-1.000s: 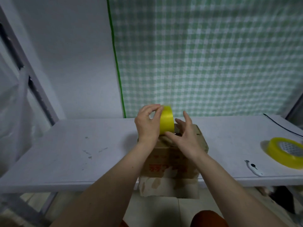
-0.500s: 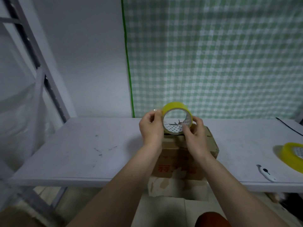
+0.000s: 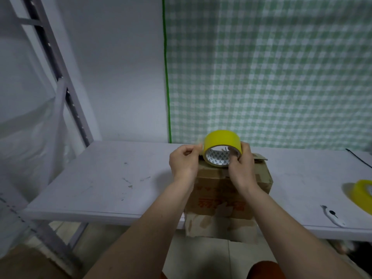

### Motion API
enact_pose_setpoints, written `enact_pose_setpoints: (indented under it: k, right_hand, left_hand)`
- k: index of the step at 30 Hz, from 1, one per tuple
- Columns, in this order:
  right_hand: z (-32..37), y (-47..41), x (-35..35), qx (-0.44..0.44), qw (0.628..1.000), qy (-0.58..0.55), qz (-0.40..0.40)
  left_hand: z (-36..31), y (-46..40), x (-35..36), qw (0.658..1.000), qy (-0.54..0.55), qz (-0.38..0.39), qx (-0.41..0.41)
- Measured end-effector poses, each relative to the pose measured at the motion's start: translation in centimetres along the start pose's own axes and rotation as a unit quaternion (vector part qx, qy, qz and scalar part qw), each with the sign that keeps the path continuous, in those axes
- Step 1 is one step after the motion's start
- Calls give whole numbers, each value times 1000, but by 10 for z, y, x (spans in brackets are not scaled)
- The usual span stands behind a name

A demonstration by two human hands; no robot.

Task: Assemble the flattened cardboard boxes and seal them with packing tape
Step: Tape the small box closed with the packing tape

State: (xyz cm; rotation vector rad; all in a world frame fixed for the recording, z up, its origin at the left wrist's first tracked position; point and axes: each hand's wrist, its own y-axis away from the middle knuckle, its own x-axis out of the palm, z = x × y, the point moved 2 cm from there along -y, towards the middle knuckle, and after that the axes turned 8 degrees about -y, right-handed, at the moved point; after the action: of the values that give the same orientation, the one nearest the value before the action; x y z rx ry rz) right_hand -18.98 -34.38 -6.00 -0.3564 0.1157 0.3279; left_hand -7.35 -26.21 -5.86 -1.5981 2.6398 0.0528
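Holding the tape roll (image 3: pixel 221 140) above the cardboard box (image 3: pixel 231 178) (flaps closed), both hands.

My right hand (image 3: pixel 240 168) covered the near right side of the tape roll (image 3: pixel 221 141), and my forearms hid much of the cardboard box (image 3: pixel 261 176); its red print was too smeared to read. The second yellow roll (image 3: pixel 364 190) ran off the right edge. Whether my left hand (image 3: pixel 184 163) pinched a tape end, I couldn't tell.
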Motion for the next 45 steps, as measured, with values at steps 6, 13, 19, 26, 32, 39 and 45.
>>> enact_pose_setpoints:
  k: [6,13,19,26,32,39,45]
  right_hand:
    - [1,3,5,-17,999,16,28]
    - [3,-5,2,-22,998,50,24]
    - [-3,-11,6,-25,998,54,13]
    - [-5,-17,12,-77,987,134,45]
    - [2,-17,13,-132,954,254,87]
    - [6,-21,15,-147,941,289,103]
    - [0,-20,15,-139,934,310,110]
  left_hand:
    - [12,-3,-7,999,-30,-30,0]
    - [16,-11,-4,997,5,-68,-44]
    - [19,-13,-1,993,6,-94,-73]
    - [35,-13,-1,989,-22,-110,-96]
    - [45,-21,-6,990,-35,-78,-116]
    - [51,-23,-8,991,-15,-74,-110]
    - [61,-19,-14,989,-108,-2,-100]
